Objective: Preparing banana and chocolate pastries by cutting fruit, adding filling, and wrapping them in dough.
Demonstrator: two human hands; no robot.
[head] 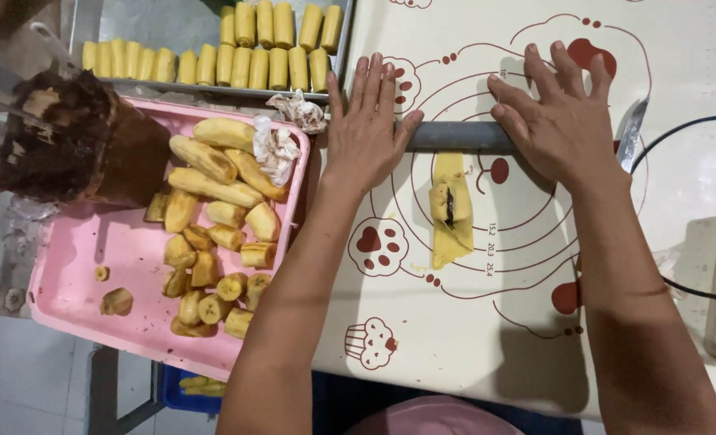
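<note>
My left hand (367,125) and my right hand (558,121) lie flat, fingers spread, on the two ends of a grey rolling pin (458,137). The pin rests across the far end of a thin strip of yellow dough (450,211) on a cream baking mat (454,338). The dough is folded around a dark filling that shows through a slit in its middle. Both palms press down on the pin; neither hand closes around it.
A pink tray (76,274) at left holds several peeled banana pieces (213,217) and a crumpled wrapper. A container of dark chocolate (68,141) stands on its far corner. A metal tray (132,24) with rolled dough pieces (253,64) lies behind. A knife (632,133) and black cable (688,129) lie at right.
</note>
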